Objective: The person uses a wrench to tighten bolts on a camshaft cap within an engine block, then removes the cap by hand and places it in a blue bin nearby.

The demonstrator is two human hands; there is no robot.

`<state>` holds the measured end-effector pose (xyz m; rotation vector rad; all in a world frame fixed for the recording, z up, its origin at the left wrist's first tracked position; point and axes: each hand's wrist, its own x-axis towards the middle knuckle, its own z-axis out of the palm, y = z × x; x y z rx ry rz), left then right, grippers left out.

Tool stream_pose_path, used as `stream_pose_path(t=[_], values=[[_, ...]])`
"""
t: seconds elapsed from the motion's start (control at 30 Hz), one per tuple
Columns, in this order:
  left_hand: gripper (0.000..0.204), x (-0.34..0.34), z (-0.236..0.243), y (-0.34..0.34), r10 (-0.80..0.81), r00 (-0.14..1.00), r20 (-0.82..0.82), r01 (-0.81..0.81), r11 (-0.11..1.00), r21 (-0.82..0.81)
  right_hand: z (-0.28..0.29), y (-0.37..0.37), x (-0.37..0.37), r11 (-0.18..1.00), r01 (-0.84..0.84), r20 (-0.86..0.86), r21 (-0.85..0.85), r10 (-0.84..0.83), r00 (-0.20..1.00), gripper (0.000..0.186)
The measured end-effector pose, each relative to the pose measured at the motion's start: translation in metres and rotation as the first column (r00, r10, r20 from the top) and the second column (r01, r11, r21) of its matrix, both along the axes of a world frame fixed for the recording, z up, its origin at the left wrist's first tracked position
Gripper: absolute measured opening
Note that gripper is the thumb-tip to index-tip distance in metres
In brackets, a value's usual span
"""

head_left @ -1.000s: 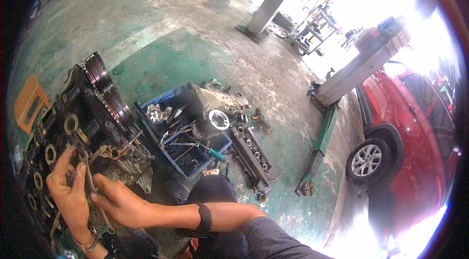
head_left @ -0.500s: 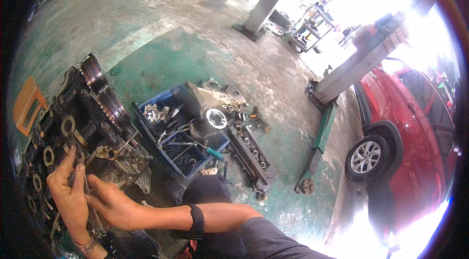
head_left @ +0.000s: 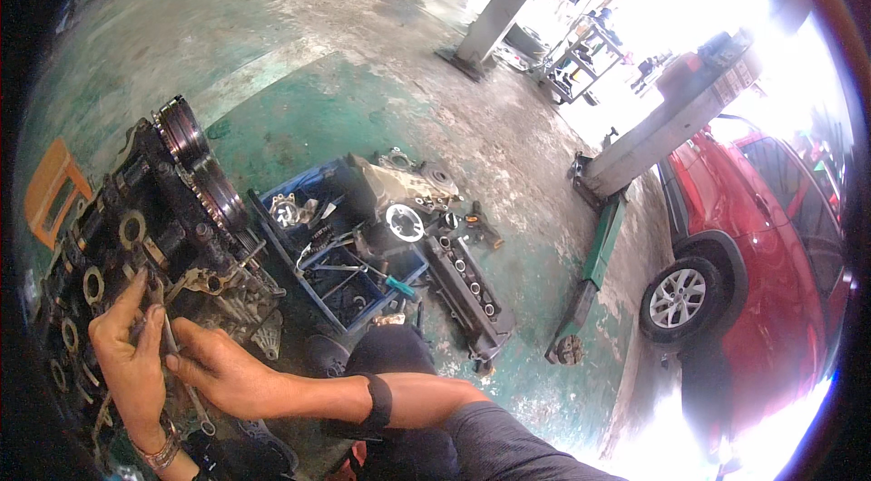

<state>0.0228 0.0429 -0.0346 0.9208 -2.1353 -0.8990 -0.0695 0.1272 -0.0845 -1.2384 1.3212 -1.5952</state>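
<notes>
At the left stands a dark, oily engine block (head_left: 172, 236) with a row of round metal rings along its side. A combination wrench (head_left: 196, 404) lies against it, its upper end at the block and its ring end hanging down to the lower right. My left hand (head_left: 130, 345) is closed around the wrench's upper end, index finger and thumb pointing up at the block. My right hand (head_left: 222, 372) grips the shaft lower down, fingers curled. What the wrench's upper end sits on is hidden by my fingers.
Right of the block is a blue divided crate (head_left: 340, 327) of tools and parts, a turquoise-handled screwdriver (head_left: 399, 287) among them. Beside it lies a dark valve cover (head_left: 467, 295). An orange stool (head_left: 56, 191) stands behind the block; a red car (head_left: 762, 236) and a lift post (head_left: 667, 132) are right.
The wrench's lower ring end has swung a little to the right, and my right hand has shifted right with it. My left hand stays almost in place at the block.
</notes>
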Motion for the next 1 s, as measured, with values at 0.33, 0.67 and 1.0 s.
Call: stream_pose_path(t=[0.33,0.67,1.0], values=[[0.031,-0.001,-0.005,0.0,-0.013,0.998,-0.061,0.012,1.0,-0.013,0.005,0.004,-0.021,0.986,-0.159,0.111,0.059,0.152,0.982,0.018],[0.03,-0.001,-0.004,0.001,0.027,1.0,-0.015,-0.028,0.997,-0.071,0.015,0.013,-0.063,0.939,-0.281,0.241,0.196,0.232,0.943,0.017],[0.03,-0.003,-0.003,0.002,0.027,0.998,-0.053,-0.027,1.0,0.009,0.005,0.012,-0.028,0.989,-0.112,0.15,0.093,0.097,0.984,0.017]])
